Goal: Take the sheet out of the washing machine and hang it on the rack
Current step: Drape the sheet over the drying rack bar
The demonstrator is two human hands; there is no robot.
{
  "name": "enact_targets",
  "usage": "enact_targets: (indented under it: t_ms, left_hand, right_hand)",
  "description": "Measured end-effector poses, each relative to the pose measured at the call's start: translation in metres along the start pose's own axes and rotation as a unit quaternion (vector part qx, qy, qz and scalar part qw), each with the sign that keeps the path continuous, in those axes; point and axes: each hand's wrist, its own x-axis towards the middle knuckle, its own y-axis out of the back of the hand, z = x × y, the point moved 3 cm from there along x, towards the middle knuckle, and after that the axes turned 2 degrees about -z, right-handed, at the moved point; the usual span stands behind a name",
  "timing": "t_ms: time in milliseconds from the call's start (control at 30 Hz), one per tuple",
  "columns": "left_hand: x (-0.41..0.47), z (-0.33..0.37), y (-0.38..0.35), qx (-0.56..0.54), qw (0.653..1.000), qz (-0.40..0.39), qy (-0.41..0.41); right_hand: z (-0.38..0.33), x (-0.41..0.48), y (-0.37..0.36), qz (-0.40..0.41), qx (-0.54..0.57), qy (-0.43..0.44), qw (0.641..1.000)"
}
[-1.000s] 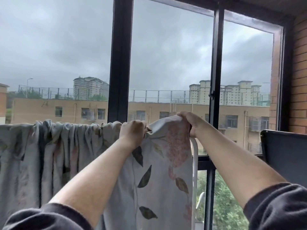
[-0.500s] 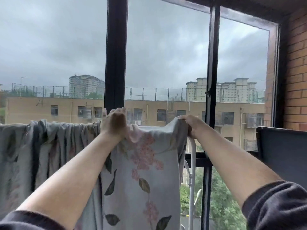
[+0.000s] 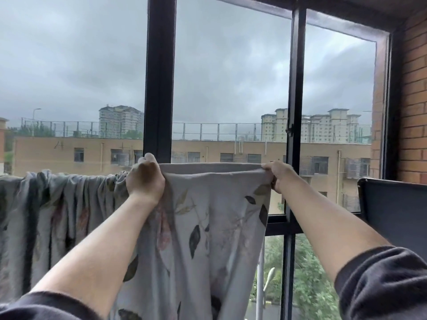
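The sheet (image 3: 215, 211) is pale grey with dark leaves and pink flowers. It hangs over the top bar of a rack, which the cloth hides. My left hand (image 3: 145, 176) grips a bunch of its top edge. My right hand (image 3: 276, 173) pinches the top edge at the sheet's right end. Between the hands the edge is pulled flat and taut. Left of my left hand the sheet sits gathered in tight folds along the bar. A white upright post of the rack (image 3: 260, 285) shows below the sheet's right edge.
A tall window with black frame posts (image 3: 159, 88) stands straight behind the rack. A brick wall (image 3: 414, 100) closes the right side. A dark flat panel (image 3: 395, 209) juts in at right, near my right forearm.
Both hands have drawn apart along the bar, the left one sliding left. The stretch of sheet between them has widened and flattened.
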Motion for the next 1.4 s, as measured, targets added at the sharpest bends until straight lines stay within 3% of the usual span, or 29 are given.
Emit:
enact_targets:
  t_ms: [100, 267, 433, 533, 600, 700, 800, 867, 933, 1033, 1167, 1267, 1400]
  left_hand:
    - [-0.004, 0.020, -0.006, 0.035, 0.998, -0.009, -0.046]
    - [-0.027, 0.073, -0.029, 0.015, 0.971, -0.135, -0.195]
    - [-0.008, 0.047, -0.023, -0.031, 0.990, -0.060, -0.121]
    - [-0.006, 0.035, -0.023, -0.005, 0.993, -0.043, -0.109]
    - [-0.016, 0.035, -0.027, 0.022, 0.992, -0.034, -0.122]
    - [-0.026, 0.036, -0.033, 0.046, 0.987, -0.027, -0.151]
    - [-0.027, 0.039, -0.031, 0.042, 0.985, -0.049, -0.160]
    - [-0.030, 0.041, -0.025, 0.031, 0.980, -0.070, -0.182]
    - [-0.029, 0.027, -0.016, 0.068, 0.977, -0.078, -0.188]
    - [-0.017, -0.022, 0.003, 0.155, 0.976, -0.078, -0.131]
    - [-0.004, -0.102, 0.030, 0.176, 0.983, -0.058, -0.016]
    - [-0.004, -0.113, 0.032, 0.189, 0.979, -0.071, -0.015]
    - [-0.011, -0.104, 0.032, 0.159, 0.982, -0.080, -0.060]
  right_hand:
    - [-0.003, -0.018, -0.002, 0.003, -0.036, 0.003, 0.999]
    - [0.004, -0.033, -0.005, -0.040, -0.142, 0.009, 0.989]
    - [0.013, -0.027, 0.026, 0.015, -0.131, 0.006, 0.991]
    - [0.020, -0.026, 0.027, -0.008, -0.177, 0.011, 0.984]
    - [0.026, -0.029, 0.019, -0.042, -0.300, 0.024, 0.953]
    - [0.025, -0.046, 0.001, 0.001, -0.473, 0.131, 0.871]
    - [0.015, -0.072, -0.039, -0.049, -0.487, 0.285, 0.824]
    - [0.017, -0.082, -0.064, -0.109, -0.525, 0.315, 0.783]
    - [0.023, -0.083, -0.077, -0.121, -0.564, 0.319, 0.752]
    - [0.030, -0.081, -0.077, -0.081, -0.566, 0.349, 0.742]
    - [0.034, -0.076, -0.078, -0.048, -0.563, 0.360, 0.742]
    - [0.033, -0.082, -0.095, -0.021, -0.582, 0.355, 0.731]
    - [0.030, -0.126, -0.173, -0.082, -0.519, 0.430, 0.734]
